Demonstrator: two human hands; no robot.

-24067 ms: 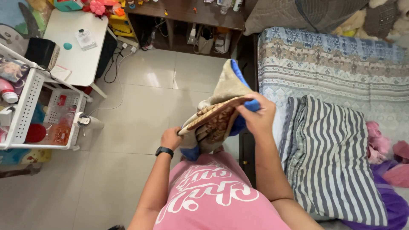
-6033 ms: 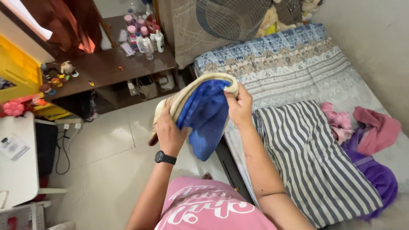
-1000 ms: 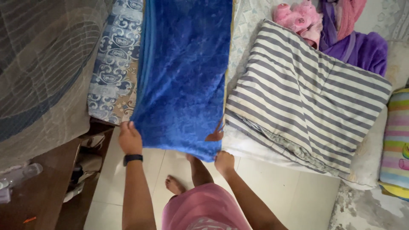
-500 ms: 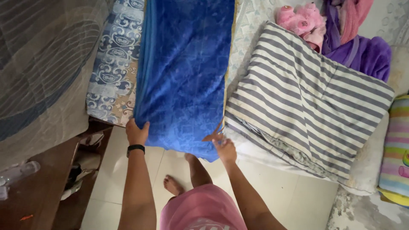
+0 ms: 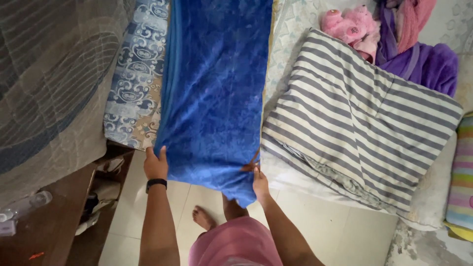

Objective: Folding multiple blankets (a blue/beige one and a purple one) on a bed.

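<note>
A blue plush blanket (image 5: 217, 93) lies stretched lengthwise over the bed, its near end hanging past the mattress edge. My left hand (image 5: 155, 165), a black watch on its wrist, grips the blanket's near left corner. My right hand (image 5: 259, 183) pinches the near right corner, where a bit of orange-brown backing shows. Both arms reach forward from my pink shirt.
A grey-and-white striped folded blanket (image 5: 359, 123) lies right of the blue one. Pink plush toy (image 5: 347, 24) and purple garment (image 5: 423, 59) sit at the far right. A patterned bedsheet (image 5: 133, 88), a grey netted cover (image 5: 44, 88) and a dark wooden shelf (image 5: 44, 231) are at left. My bare foot (image 5: 203, 216) stands on the tile floor.
Earlier I held the blanket bunched up beside the bed. Over the last second it lies spread on the bed, and both hands have shifted slightly along its near edge.
</note>
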